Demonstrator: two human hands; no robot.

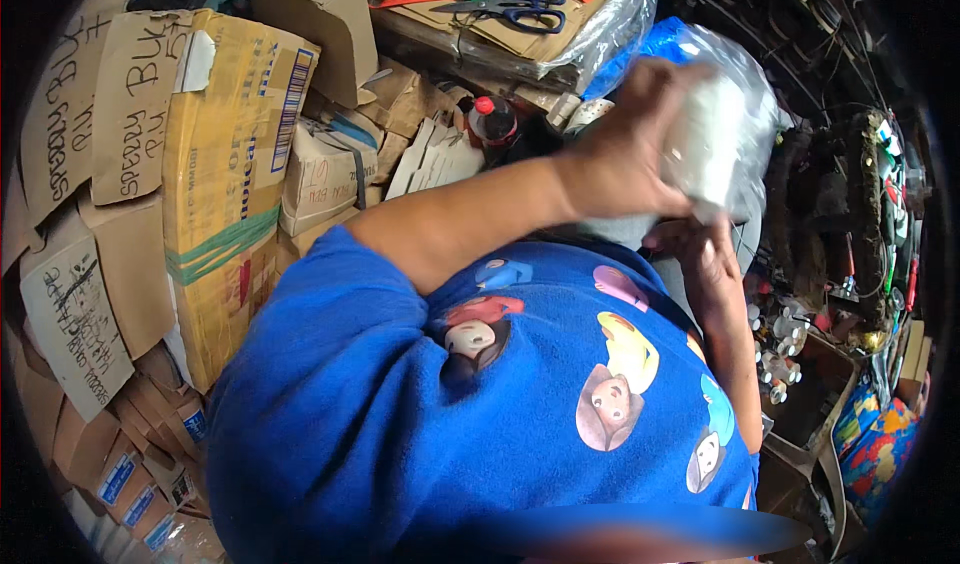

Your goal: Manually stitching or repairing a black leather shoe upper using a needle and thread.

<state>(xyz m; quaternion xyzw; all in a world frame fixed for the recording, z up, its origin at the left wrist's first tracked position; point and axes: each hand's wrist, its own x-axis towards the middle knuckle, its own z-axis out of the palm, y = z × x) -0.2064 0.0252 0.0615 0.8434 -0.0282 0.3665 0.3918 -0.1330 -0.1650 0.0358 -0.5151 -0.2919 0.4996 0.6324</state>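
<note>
A white, roughly cylindrical bundle [712, 134], blurred by motion, stands upright in front of me inside a clear plastic bag [755, 84]. My left hand [635, 149] is closed round its left side, with the thumb low and the fingers high. Just below, my right hand [705, 264] has its fingers curled against the lower end of the bag. Some of the right fingertips are hidden, and what the bundle is made of cannot be made out.
Cardboard boxes [225, 184] are stacked along the left. Dark-handled scissors [515, 7] lie on a cardboard-topped pile at the back. A red-capped bottle [492, 124] stands behind my left forearm. Small clear cups or spools [785, 349] and cluttered shelves fill the right.
</note>
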